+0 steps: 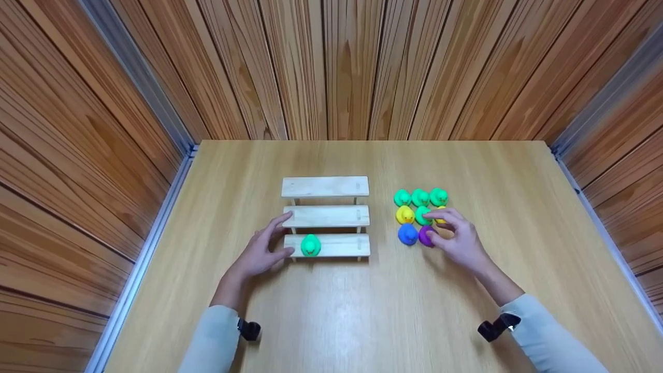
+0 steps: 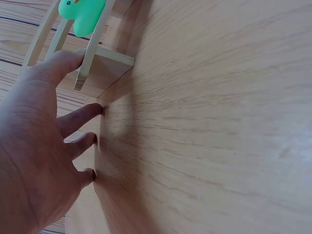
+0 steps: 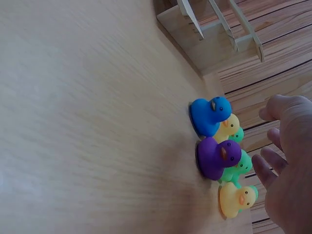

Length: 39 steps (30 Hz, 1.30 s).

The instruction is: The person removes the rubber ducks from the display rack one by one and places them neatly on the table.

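A three-tier wooden display stand (image 1: 331, 216) stands left of the table's middle, with a green rubber duck (image 1: 311, 245) on its lowest, front step. My left hand (image 1: 262, 252) rests against the stand's left end, thumb at the front step and index finger at the middle step. In the left wrist view the other fingers reach down beside the stand. Over the duck group is my right hand (image 1: 461, 241), fingers spread and nothing held. Its thumb overlaps the purple duck (image 3: 219, 158) in the head view; the right wrist view shows a gap between them. Beside it sits a blue duck (image 1: 408, 234).
Behind the purple and blue ducks are a yellow duck (image 1: 405, 215), a green duck (image 1: 422, 215) and another yellow duck (image 3: 236, 200), partly hidden by my right hand in the head view. Three green ducks (image 1: 420, 197) form the back row. Wood-plank walls (image 1: 352, 72) enclose the table.
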Each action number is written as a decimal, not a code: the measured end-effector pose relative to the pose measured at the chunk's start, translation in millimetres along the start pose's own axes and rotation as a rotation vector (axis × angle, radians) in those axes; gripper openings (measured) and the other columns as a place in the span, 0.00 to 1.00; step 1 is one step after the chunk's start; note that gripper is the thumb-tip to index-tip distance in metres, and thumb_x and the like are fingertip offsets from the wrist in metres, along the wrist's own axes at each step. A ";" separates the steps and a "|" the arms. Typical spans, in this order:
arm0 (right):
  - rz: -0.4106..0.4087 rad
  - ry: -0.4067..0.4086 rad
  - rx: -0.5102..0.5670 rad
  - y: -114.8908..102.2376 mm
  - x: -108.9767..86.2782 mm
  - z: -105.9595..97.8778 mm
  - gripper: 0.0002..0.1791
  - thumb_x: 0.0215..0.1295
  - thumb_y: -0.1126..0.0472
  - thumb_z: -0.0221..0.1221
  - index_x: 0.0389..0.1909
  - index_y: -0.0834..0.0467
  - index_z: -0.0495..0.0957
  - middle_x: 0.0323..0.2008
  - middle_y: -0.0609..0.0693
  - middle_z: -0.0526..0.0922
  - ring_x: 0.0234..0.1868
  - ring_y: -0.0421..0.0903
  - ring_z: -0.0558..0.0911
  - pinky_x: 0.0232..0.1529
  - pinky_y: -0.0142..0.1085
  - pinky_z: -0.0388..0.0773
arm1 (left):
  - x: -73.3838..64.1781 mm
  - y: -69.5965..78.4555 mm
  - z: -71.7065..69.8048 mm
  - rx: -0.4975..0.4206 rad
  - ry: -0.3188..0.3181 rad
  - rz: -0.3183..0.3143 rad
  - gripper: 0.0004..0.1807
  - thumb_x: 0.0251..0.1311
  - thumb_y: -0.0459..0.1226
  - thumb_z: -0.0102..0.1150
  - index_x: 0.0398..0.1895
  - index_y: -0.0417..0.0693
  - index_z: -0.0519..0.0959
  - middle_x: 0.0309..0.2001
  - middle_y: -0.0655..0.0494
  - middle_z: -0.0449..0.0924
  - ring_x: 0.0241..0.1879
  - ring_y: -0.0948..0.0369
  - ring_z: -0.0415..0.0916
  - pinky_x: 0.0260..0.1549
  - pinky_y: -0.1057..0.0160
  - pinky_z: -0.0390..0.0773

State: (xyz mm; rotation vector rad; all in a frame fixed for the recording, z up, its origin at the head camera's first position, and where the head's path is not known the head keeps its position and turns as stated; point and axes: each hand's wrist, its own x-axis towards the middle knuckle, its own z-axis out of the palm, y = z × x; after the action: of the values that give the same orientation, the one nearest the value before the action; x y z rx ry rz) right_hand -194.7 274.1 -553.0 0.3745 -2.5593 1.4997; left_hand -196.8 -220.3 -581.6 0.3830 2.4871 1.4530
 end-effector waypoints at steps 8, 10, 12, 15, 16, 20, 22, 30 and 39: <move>-0.035 -0.029 0.039 -13.2 6.2 18.6 0.19 0.68 0.77 0.72 0.59 0.68 0.88 0.58 0.63 0.86 0.60 0.29 0.83 0.62 0.29 0.88 | -1.6 -0.5 1.5 0.005 -0.001 -0.009 0.47 0.77 0.41 0.71 0.91 0.75 0.57 0.83 0.42 0.74 0.90 0.43 0.61 0.89 0.24 0.30; -0.021 -0.040 0.036 -17.9 7.6 23.5 0.19 0.69 0.76 0.72 0.60 0.67 0.88 0.59 0.63 0.86 0.59 0.32 0.84 0.61 0.29 0.88 | -2.1 0.3 1.4 0.004 -0.004 -0.011 0.47 0.77 0.41 0.71 0.91 0.76 0.57 0.84 0.42 0.74 0.90 0.43 0.60 0.89 0.24 0.29; -0.002 -0.053 0.029 -23.3 8.6 28.4 0.19 0.70 0.74 0.72 0.61 0.65 0.88 0.60 0.62 0.86 0.59 0.39 0.86 0.59 0.29 0.88 | -2.0 1.1 1.3 0.003 -0.007 -0.017 0.47 0.77 0.42 0.71 0.90 0.78 0.57 0.84 0.42 0.73 0.91 0.44 0.60 0.89 0.24 0.29; 0.031 -0.065 0.026 -31.2 10.2 36.3 0.20 0.71 0.74 0.72 0.62 0.62 0.89 0.61 0.60 0.86 0.61 0.54 0.87 0.63 0.40 0.91 | -1.8 1.4 1.5 0.001 -0.012 -0.021 0.47 0.77 0.42 0.71 0.90 0.80 0.56 0.85 0.43 0.72 0.91 0.43 0.60 0.88 0.23 0.27; 0.038 -0.068 0.028 -33.7 10.7 38.9 0.20 0.71 0.74 0.72 0.62 0.61 0.89 0.62 0.60 0.86 0.62 0.54 0.87 0.65 0.45 0.91 | -1.7 1.7 1.8 0.001 -0.011 -0.024 0.47 0.77 0.42 0.71 0.90 0.81 0.56 0.85 0.43 0.72 0.91 0.44 0.60 0.89 0.24 0.27; 0.035 -0.069 0.046 -41.9 13.4 49.9 0.22 0.68 0.76 0.72 0.62 0.61 0.89 0.61 0.59 0.86 0.65 0.61 0.86 0.70 0.60 0.87 | -0.2 1.3 3.7 -0.019 -0.012 0.006 0.48 0.76 0.40 0.72 0.91 0.73 0.57 0.83 0.40 0.74 0.90 0.41 0.61 0.90 0.26 0.37; 0.024 -0.073 0.042 -45.7 14.5 55.2 0.23 0.67 0.76 0.73 0.62 0.61 0.89 0.61 0.59 0.87 0.65 0.62 0.85 0.70 0.60 0.87 | 0.5 1.9 4.0 -0.028 -0.008 0.021 0.47 0.76 0.39 0.72 0.91 0.70 0.58 0.82 0.38 0.74 0.90 0.40 0.61 0.90 0.26 0.39; 0.007 -0.100 0.066 -59.3 14.4 72.7 0.22 0.66 0.74 0.75 0.61 0.63 0.88 0.60 0.61 0.87 0.65 0.67 0.85 0.69 0.61 0.87 | 1.9 0.4 2.9 0.001 -0.016 0.017 0.48 0.76 0.41 0.72 0.91 0.74 0.56 0.84 0.41 0.72 0.90 0.43 0.60 0.91 0.27 0.39; -0.055 -0.133 0.115 -74.8 14.4 98.8 0.21 0.68 0.71 0.74 0.61 0.60 0.89 0.58 0.60 0.88 0.64 0.65 0.87 0.67 0.60 0.88 | 0.1 -1.7 0.9 0.016 -0.004 -0.011 0.48 0.77 0.44 0.72 0.90 0.81 0.56 0.86 0.44 0.71 0.90 0.43 0.61 0.90 0.27 0.48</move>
State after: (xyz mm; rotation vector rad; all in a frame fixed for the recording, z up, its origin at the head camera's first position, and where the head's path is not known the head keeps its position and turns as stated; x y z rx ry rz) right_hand -187.3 150.9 -535.1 0.5733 -2.5445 1.6594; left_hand -196.7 -220.3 -583.5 0.3744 2.4951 1.4271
